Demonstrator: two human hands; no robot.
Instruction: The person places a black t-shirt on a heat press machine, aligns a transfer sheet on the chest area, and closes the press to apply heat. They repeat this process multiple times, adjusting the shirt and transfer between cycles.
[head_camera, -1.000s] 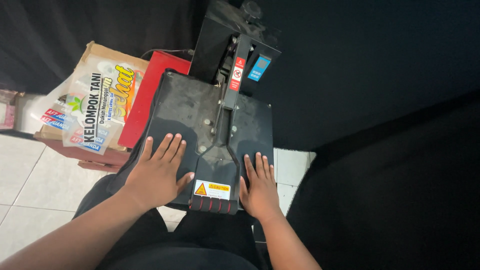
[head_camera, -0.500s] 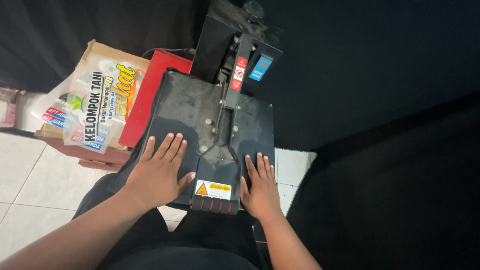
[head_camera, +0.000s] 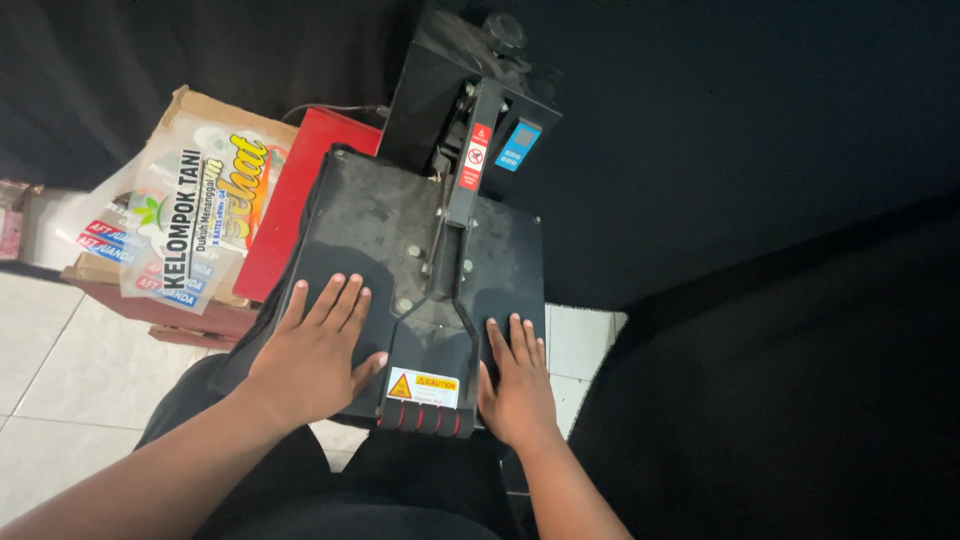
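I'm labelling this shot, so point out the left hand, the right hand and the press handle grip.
left hand (head_camera: 310, 355), head view, on the back of the hand.
right hand (head_camera: 518, 385), head view, on the back of the hand.
press handle grip (head_camera: 425, 418), head view, on the middle of the ribbed red and black grip.

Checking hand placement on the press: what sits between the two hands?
In the head view, the press's central arm with its yellow warning label lies between the left hand and right hand, above the red-ribbed handle.
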